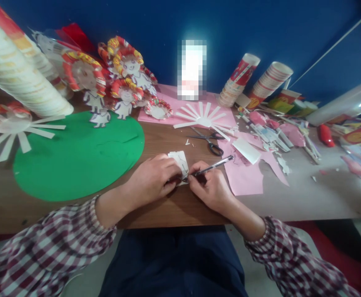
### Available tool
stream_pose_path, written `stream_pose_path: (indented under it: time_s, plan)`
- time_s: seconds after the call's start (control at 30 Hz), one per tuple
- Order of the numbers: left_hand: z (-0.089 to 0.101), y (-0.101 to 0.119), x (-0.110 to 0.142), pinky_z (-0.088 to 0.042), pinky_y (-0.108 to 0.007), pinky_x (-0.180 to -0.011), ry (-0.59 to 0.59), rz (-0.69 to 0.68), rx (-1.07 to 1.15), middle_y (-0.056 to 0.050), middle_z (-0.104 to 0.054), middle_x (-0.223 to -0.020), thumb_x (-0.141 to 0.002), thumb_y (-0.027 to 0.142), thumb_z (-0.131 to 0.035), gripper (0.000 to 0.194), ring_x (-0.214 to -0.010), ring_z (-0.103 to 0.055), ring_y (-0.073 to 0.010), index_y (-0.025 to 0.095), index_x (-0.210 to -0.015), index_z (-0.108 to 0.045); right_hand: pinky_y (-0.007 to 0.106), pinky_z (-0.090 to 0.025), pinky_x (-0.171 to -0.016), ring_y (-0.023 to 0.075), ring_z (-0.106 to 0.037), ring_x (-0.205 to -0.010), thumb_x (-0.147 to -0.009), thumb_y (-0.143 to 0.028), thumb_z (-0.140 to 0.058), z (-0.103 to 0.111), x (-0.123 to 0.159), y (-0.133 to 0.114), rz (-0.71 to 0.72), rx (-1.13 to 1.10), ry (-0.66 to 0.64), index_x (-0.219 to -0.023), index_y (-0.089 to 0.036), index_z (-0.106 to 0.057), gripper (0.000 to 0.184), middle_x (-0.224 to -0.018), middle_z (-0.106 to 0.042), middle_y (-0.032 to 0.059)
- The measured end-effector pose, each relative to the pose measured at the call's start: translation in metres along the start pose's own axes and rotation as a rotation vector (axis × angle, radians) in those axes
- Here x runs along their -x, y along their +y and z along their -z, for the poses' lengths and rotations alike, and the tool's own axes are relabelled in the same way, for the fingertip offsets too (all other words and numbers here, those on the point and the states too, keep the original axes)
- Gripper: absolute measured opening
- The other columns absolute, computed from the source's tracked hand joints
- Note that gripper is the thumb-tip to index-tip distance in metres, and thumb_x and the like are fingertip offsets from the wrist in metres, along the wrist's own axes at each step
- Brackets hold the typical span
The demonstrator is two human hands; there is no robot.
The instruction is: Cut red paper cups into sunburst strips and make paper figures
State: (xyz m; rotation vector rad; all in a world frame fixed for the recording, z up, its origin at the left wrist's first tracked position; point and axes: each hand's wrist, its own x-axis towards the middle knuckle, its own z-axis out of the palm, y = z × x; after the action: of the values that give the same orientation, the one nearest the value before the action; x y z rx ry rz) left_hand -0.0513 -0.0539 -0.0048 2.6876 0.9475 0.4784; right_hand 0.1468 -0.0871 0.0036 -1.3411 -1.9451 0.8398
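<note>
My right hand (212, 185) is closed around a pen (217, 164), its tip down at a small white paper piece (179, 161) near the table's front edge. Dark drawn lines show on that paper. Bent fingers of my left hand (155, 177) press on the paper's left side and hide part of it. Just beyond the hands lie scissors (210, 139) with black handles, blades partly apart. To the right of my right hand are cut pink paper (245, 179) and a folded white paper piece (246, 150).
A green paper oval (75, 161) lies at left, below decorated paper figures (126, 101) with red and yellow rings. Cup stacks (269, 82) stand behind at right, and a large one (22, 66) leans at left. White strips fan out from a cup base (204, 119). Scraps (282, 165) litter the right.
</note>
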Motion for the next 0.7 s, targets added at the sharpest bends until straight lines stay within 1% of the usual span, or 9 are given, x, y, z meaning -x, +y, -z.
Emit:
stream_pose_path:
  time_s: [0.23,0.7]
  plan:
    - [0.0006,0.0008,0.0001,-0.044,-0.033,-0.079,0.003,0.008,-0.001,-0.005,-0.064,-0.091,-0.085,0.021,-0.054,0.011,-0.088,-0.053,-0.0204,0.019,-0.091,-0.063,0.021,-0.039,-0.055,0.0111,-0.051,-0.055,-0.081,-0.018,-0.054,0.0004,0.0011,-0.0006,-0.018,-0.008,-0.001,-0.079,-0.018,-0.054,0.001,-0.062,-0.053,-0.0030]
    - [-0.0001,-0.0002,0.0007,-0.044,-0.033,-0.080,0.002,0.009,0.018,-0.005,-0.064,-0.092,-0.086,0.022,-0.054,0.011,-0.088,-0.053,-0.0205,0.019,-0.091,-0.063,0.020,-0.037,-0.053,0.0096,-0.048,-0.053,-0.079,-0.017,-0.054,0.0021,0.0010,-0.0013,0.010,0.000,-0.006,-0.079,-0.018,-0.053,0.001,-0.060,-0.051,-0.0041]
